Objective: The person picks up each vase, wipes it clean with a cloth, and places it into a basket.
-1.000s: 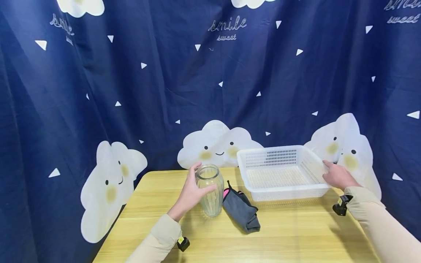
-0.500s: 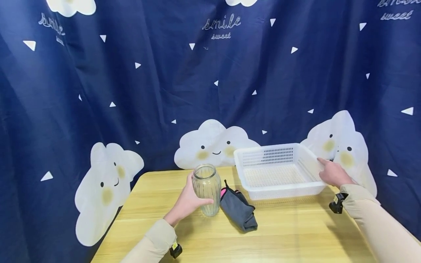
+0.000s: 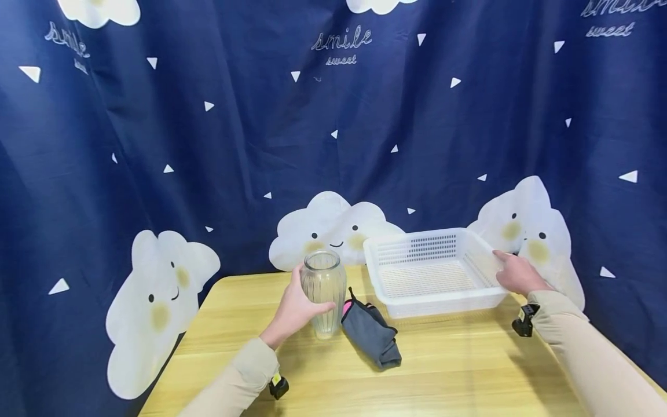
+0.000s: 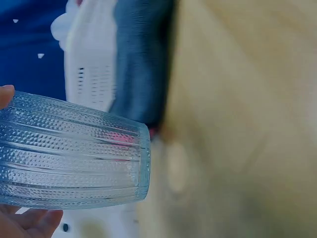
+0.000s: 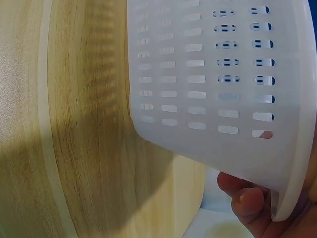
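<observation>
My left hand (image 3: 294,307) grips a clear glass vase (image 3: 333,286) around its side, thumb across the front. The vase stands upright, its base seemingly just off the table; ribs and a dotted texture show on the glass (image 4: 74,153) in the left wrist view. My right hand (image 3: 521,276) holds the right rim of a white plastic basket (image 3: 443,303), fingertips (image 5: 247,201) curled under the rim in the right wrist view. Between vase and basket lies a dark grey fabric piece (image 3: 371,336) with black edging, a pink inside and a small loop.
The wooden table (image 3: 432,376) carries everything. A dark blue curtain (image 3: 234,145) with white clouds and triangles hangs close behind its back edge. The basket stands at the back right, with slotted walls and an open top.
My left hand has closed around the vase and raised it slightly. My right hand stays at the basket's rim. The whole head view has shifted a little.
</observation>
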`<state>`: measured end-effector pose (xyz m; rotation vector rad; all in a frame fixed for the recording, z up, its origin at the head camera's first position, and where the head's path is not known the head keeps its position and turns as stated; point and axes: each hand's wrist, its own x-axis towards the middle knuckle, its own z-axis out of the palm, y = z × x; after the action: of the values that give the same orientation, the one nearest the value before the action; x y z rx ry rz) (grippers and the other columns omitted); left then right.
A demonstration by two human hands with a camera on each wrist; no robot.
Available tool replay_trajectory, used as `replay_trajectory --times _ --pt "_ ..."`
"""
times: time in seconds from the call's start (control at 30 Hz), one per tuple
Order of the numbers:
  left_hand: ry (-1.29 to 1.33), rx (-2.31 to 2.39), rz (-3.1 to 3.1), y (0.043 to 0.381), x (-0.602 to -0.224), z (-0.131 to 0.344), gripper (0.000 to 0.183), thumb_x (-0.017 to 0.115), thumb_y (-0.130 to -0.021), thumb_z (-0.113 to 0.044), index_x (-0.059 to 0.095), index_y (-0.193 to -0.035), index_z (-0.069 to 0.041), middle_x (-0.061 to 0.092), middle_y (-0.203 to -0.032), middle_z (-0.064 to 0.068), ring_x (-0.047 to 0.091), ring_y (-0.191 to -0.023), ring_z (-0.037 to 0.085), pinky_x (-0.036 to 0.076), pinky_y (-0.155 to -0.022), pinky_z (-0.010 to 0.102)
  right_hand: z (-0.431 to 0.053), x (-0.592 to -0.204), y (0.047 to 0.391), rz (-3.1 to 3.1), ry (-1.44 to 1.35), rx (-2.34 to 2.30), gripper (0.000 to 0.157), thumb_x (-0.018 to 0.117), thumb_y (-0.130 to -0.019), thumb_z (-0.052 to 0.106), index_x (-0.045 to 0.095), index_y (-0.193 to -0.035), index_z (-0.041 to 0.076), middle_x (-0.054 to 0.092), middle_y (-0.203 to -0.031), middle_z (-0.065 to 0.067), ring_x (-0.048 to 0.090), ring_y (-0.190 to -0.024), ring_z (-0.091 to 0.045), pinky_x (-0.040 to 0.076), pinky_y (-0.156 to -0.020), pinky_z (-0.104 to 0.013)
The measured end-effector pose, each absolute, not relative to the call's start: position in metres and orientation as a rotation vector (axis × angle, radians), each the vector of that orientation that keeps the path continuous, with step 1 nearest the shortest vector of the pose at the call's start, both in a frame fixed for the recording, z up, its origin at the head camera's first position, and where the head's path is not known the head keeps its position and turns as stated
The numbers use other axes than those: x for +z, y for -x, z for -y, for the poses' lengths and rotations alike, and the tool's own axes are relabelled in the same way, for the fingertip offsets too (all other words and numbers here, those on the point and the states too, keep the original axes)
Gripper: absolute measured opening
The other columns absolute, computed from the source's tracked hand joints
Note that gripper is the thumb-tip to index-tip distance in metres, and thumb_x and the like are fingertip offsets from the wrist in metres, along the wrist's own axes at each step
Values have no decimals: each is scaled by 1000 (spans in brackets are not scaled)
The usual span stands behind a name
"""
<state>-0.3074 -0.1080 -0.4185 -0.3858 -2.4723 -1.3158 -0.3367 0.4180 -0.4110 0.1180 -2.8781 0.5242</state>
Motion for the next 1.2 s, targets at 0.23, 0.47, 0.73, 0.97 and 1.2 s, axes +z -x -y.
replay_trajectory --times 0.23,0.47,0.73,0.97,1.2 --pt "457 -1247 2432 326 -368 87 117 82 -50 -58 16 -142 -32 46 -129 -1 50 -112 21 42 -88 47 -417 -412 337 2881 -103 516 64 50 -73 3 36 -134 -10 44 -121 -40 52 -95 -48 39 -83 -58" --pt "501 -1055 2440 350 -329 40 115 77 -50 -64 17 -143 -31 50 -127 1 54 -106 22 47 -78 45 -418 -413 334 2861 -90 513 64 48 -72 2 37 -135 -9 45 -121 -39 52 -97 -47 38 -85 -58" --pt "688 -762 2406 374 -300 -22 119 74 -48 -66 11 -145 -38 51 -127 -5 55 -103 15 48 -75 38 -412 -410 334 2848 -80 518 63 48 -72 1 39 -134 -9 46 -122 -38 51 -101 -49 38 -86 -58" --pt "842 -495 2460 391 -290 -77 116 70 -48 -69 12 -143 -38 52 -106 -4 54 -83 15 46 -63 36 -413 -412 336 2829 -52 507 64 48 -72 0 39 -134 -9 47 -123 -36 50 -105 -48 38 -89 -56" --pt "893 -213 2571 407 -296 -122 115 68 -49 -73 15 -143 -32 53 -97 0 54 -73 18 44 -59 34 -411 -414 332 2811 -57 471 63 50 -70 -1 41 -132 -10 51 -117 -36 54 -100 -45 41 -85 -53"
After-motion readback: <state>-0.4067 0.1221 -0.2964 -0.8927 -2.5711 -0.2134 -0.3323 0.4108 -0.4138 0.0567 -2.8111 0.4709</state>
